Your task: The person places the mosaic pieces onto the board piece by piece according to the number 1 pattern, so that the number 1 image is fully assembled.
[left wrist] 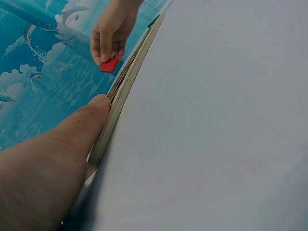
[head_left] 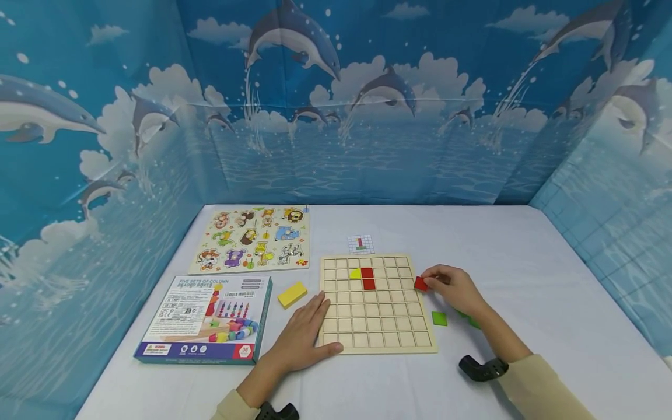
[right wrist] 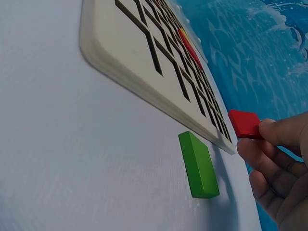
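Observation:
A wooden grid board [head_left: 375, 344] lies on the table, holding a yellow tile [head_left: 356, 273] and two red tiles [head_left: 369, 284] in its upper cells. My left hand [head_left: 301, 335] rests along the board's left edge, fingers extended and thumb at the near left corner. Just off the right edge, my right hand [head_left: 455, 290] pinches a red square tile [right wrist: 244, 124] between thumb and fingers, raised above the table. Below that hand lies a green tile [head_left: 439, 318]. More green [head_left: 469, 319] shows partly behind the right wrist.
Behind the board lies a small grid card [head_left: 360, 244] with a coloured pattern. To the left are a yellow block [head_left: 292, 295], an animal puzzle board [head_left: 252, 239] and a bead-set box [head_left: 205, 321]. A dolphin-print curtain [head_left: 357, 157] borders the white table.

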Demonstrator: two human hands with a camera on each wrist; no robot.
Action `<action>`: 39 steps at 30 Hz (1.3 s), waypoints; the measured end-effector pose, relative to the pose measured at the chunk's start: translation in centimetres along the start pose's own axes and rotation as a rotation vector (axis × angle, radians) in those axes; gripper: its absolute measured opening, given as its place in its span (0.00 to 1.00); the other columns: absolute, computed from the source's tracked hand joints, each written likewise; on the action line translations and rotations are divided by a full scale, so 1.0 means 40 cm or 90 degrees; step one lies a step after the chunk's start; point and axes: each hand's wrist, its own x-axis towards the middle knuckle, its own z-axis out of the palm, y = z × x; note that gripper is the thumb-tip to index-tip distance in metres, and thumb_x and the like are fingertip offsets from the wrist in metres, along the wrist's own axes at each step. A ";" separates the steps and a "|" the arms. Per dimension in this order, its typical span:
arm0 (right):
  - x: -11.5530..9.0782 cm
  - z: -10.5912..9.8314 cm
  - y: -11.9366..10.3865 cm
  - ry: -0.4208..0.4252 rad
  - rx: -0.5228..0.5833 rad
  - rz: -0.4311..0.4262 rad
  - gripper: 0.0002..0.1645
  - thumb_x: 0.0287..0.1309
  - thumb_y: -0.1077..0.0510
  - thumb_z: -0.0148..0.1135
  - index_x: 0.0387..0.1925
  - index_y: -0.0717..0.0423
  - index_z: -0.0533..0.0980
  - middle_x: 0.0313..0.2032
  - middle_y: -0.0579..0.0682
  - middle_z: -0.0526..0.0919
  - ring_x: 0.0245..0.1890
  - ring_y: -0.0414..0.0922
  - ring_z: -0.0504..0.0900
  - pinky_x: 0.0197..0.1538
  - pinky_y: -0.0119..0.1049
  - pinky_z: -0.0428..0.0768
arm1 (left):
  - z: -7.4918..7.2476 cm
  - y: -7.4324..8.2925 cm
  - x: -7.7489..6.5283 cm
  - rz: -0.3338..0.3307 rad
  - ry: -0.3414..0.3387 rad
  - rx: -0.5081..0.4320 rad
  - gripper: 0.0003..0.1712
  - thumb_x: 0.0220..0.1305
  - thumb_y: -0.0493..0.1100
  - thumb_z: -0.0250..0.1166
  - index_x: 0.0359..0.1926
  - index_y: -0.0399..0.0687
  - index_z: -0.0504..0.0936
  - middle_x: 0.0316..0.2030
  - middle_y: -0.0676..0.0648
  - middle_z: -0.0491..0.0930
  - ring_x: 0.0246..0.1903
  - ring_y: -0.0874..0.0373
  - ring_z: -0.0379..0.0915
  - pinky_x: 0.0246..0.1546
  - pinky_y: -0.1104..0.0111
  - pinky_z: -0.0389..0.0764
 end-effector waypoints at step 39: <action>0.045 0.112 -0.077 -0.069 0.043 -0.033 0.06 0.64 0.62 0.62 0.40 0.60 0.81 0.37 0.51 0.83 0.31 0.44 0.78 0.35 0.32 0.77 | 0.002 0.000 0.000 -0.005 0.003 -0.007 0.55 0.61 0.72 0.56 0.75 0.41 0.53 0.76 0.42 0.47 0.74 0.49 0.42 0.69 0.49 0.52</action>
